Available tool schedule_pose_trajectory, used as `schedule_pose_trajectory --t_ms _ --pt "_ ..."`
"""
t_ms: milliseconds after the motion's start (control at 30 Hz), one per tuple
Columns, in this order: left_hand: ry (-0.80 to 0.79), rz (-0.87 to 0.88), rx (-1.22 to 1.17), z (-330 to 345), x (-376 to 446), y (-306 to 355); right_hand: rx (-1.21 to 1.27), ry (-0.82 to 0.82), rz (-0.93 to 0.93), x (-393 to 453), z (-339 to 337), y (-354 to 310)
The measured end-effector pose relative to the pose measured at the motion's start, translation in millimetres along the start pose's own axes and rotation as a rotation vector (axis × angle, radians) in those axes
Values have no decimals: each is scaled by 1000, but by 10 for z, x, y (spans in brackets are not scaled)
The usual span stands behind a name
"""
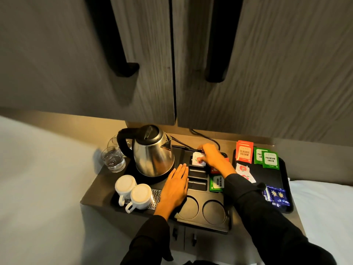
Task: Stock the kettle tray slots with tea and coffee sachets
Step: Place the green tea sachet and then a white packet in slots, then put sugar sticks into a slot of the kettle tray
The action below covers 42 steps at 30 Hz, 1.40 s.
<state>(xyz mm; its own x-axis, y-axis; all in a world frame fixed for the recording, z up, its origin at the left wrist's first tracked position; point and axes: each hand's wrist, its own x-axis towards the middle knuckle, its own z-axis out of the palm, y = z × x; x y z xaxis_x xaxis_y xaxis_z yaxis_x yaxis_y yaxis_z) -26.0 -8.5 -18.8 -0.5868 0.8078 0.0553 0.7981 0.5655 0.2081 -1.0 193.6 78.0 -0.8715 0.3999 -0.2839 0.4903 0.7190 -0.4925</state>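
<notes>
Sachet, small, white, with a red emblem (pixel 199 159), gripped at its edge by the right hand (pixel 212 156) and standing part way into the rearmost slot of the black plastic kettle tray (pixel 208 224), just right of the steel kettle (pixel 152 152). Fingers (pixel 204 159) closed on the packet, thumb side hidden. Left hand (pixel 176 185) open and flat, palm down on the tray beside the slot column, holding nothing, seemingly bracing.

Already stocked, by the look of it: green "Premium Green" tea sachet (pixel 216 183) in a right-hand slot near the front, and something red (pixel 214 170) just behind it, mostly covered by the right wrist. Two long slots (pixel 197 178) in front of the white packet showing dark and apparently empty.

Still waiting on the separate black serving tray (pixel 286 188) to the right: orange "Classic Assam" packets (pixel 244 153), more green tea packets (pixel 270 159), two more white red-emblem sachets (pixel 244 173), blue sachets (pixel 277 196) at the front. Roughly a third to half done, as a judgement; most supply unplaced.

Farther out: two upturned white cups (pixel 133 192) on the drip grille, clear glass tumblers (pixel 113 159) behind the kettle.
</notes>
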Motion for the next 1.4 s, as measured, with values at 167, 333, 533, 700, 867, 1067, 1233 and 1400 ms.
schedule_pose_trajectory --t_ms 167,333,533,700,867,1067,1233,1400 --pt "20 8 8 22 -25 9 162 246 16 -223 -92 336" --pt "15 1 8 23 -26 33 212 280 147 -637 -217 1006" --pt "-2 2 22 11 -27 63 10 96 291 -1134 -104 1476" --pt "-4 0 26 -38 -23 45 -197 81 261 -1197 22 1353" --pt "-16 -8 28 -50 -37 56 -105 47 313 -1176 -34 1333" --pt "-7 -11 24 -44 -50 64 47 71 344 -1108 -237 1281" --pt "14 -28 26 -78 -51 12 42 152 212 -871 -383 771" --pt "-2 -3 9 -59 -73 98 -27 44 32 -597 -205 110"
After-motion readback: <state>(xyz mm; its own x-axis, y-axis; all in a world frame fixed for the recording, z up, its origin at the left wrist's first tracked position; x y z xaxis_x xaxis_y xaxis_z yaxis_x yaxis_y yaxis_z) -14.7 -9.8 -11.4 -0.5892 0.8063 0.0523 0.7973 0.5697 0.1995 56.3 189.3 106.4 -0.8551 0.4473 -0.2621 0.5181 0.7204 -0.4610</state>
